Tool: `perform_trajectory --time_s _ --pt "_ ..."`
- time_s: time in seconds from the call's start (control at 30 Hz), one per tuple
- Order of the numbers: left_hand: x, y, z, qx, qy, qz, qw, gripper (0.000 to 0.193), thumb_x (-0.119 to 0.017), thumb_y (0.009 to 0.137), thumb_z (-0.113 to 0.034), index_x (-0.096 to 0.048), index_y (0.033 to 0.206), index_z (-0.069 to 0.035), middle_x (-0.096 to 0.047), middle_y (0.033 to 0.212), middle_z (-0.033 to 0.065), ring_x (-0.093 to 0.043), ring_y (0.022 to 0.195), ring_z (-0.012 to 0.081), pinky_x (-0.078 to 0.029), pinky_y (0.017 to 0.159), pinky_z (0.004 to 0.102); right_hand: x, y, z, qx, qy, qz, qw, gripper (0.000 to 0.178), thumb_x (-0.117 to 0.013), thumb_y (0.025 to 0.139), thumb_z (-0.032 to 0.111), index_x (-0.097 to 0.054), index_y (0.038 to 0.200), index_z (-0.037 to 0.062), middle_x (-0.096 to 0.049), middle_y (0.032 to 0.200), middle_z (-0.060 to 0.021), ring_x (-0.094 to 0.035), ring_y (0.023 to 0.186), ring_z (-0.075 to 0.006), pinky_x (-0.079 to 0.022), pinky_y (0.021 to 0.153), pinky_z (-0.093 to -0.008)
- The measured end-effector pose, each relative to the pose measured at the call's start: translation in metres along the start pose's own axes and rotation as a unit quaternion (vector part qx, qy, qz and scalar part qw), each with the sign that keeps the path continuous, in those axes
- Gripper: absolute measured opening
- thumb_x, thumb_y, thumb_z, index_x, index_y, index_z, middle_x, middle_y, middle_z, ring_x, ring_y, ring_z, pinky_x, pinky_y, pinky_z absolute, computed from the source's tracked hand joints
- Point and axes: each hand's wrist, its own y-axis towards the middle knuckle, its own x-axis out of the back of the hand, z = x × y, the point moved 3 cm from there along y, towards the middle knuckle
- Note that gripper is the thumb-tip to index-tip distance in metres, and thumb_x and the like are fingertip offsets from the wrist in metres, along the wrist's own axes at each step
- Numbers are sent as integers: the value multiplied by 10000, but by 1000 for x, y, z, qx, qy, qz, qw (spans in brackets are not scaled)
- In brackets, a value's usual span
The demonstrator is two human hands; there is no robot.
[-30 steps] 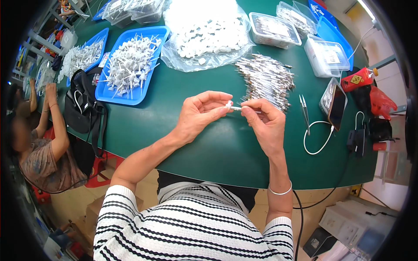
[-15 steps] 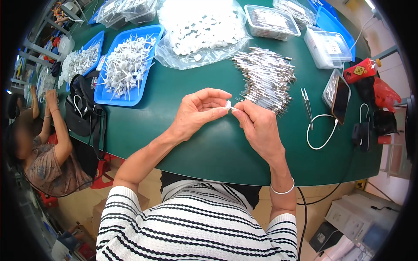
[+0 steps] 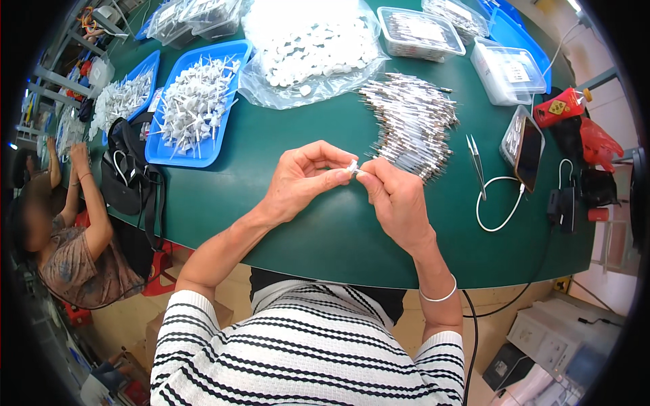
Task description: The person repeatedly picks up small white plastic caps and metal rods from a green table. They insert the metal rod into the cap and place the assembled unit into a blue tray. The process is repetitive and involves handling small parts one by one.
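Between my two hands, over the green table, is a small white plastic piece. My left hand pinches it between thumb and fingertips. From the other side, my right hand grips a thin rod that meets the white piece; the fingers hide most of it. Just beyond my right hand lies a heap of thin metal-and-white rods. To the left, a blue tray is piled with white plastic pieces on thin stems.
A plastic bag of white caps lies at the back. Clear boxes stand behind the rods. Tweezers, a white cable and a phone lie right. A black bag and another person are left.
My hands have drawn slightly closer together. The right hand has shifted a little left, its fingertips nearer the white piece, and less of the rod shows.
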Motion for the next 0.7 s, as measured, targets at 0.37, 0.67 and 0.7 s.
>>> perform_trajectory --time_s 0.37,0.67,0.7 --pt "-1 -5 4 -22 5 -8 1000 146 -623 858 42 -592 1000 31 -592 1014 71 -600 913 100 -514 797 214 -11 -1 4 73 -65 -63 993 85 -591 895 69 -577 836 9 -545 639 -99 -522 510 -227 -410 479 -316" --pt "-6 -7 -12 -110 69 -7 991 193 -638 852 28 -600 1040 46 -592 981 65 -586 892 110 -506 800 250 -11 -2 -8 -64 216 13 974 137 -557 947 121 -615 946 -3 -577 691 -10 -502 607 -58 -410 546 -216" --pt "-6 -7 -12 -121 70 -3 990 183 -639 850 29 -606 1030 42 -593 978 68 -587 895 114 -505 797 252 -10 -2 -7 -71 231 26 970 151 -549 955 132 -617 948 -2 -583 700 -6 -500 615 -54 -410 554 -208"
